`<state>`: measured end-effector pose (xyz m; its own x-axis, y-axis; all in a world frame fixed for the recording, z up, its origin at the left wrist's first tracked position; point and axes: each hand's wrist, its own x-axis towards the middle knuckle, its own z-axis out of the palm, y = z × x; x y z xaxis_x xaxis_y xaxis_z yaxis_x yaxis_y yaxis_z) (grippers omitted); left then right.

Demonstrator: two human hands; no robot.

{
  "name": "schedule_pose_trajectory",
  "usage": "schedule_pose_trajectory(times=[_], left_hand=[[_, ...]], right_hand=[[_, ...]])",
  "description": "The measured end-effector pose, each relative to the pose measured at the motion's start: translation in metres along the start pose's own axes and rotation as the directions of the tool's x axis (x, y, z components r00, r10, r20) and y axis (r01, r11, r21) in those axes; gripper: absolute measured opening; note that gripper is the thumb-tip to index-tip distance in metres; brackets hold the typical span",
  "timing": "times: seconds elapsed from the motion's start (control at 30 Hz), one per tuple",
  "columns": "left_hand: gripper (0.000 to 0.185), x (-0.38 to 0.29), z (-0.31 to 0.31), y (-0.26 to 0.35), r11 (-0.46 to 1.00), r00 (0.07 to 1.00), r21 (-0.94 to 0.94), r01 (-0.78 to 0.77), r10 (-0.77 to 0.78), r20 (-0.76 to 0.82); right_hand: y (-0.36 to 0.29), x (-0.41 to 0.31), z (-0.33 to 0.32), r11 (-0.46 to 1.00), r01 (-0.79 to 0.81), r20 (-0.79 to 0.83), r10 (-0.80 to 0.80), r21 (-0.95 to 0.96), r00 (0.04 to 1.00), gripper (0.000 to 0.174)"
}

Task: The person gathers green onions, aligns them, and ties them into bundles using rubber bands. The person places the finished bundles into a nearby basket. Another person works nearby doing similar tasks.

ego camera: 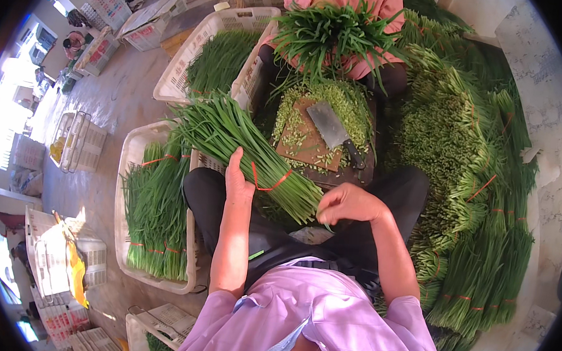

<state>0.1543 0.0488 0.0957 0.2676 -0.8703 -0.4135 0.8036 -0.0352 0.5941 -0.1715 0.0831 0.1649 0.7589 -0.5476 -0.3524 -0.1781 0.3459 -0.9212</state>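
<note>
A bundle of garlic chives (257,167) with a red tie round it lies slanted across my lap, leaves to the upper left, cut stem ends to the lower right. My left hand (240,178) holds it from below, thumb over the leaves. At the stem ends is my right hand (344,204), fingers bent together with a thin green strand at the fingertips. Beyond the bundle, a cleaver (330,125) with a black handle rests on a wooden chopping board (302,150) among chopped stem bits (346,100).
White plastic crates (120,214) of chives stand on the left; another crate (171,79) is farther up. A big heap of tied chives (438,137) lines the right. Opposite sits a co-worker in a pink top (389,18), holding a loose bunch of chives (335,36).
</note>
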Motion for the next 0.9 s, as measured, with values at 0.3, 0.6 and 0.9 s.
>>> schedule_pose_trajectory(times=[0.3,0.6,0.9], left_hand=[[0.040,-0.026,0.029,-0.014,0.945,0.959,0.254,-0.206,0.144,0.243],[0.037,-0.049,0.022,-0.039,0.872,0.923,0.440,-0.214,0.033,0.382],[0.034,-0.057,0.015,-0.044,0.837,0.926,0.497,-0.228,0.029,0.376]], right_hand=[[-0.019,0.093,0.002,0.810,0.195,-0.567,-0.538,-0.554,0.624,0.072],[-0.112,0.082,0.039,0.496,0.186,-0.411,-0.838,-0.849,0.360,0.046],[-0.110,0.059,0.009,0.830,0.554,-0.467,-0.463,0.071,0.753,0.020]])
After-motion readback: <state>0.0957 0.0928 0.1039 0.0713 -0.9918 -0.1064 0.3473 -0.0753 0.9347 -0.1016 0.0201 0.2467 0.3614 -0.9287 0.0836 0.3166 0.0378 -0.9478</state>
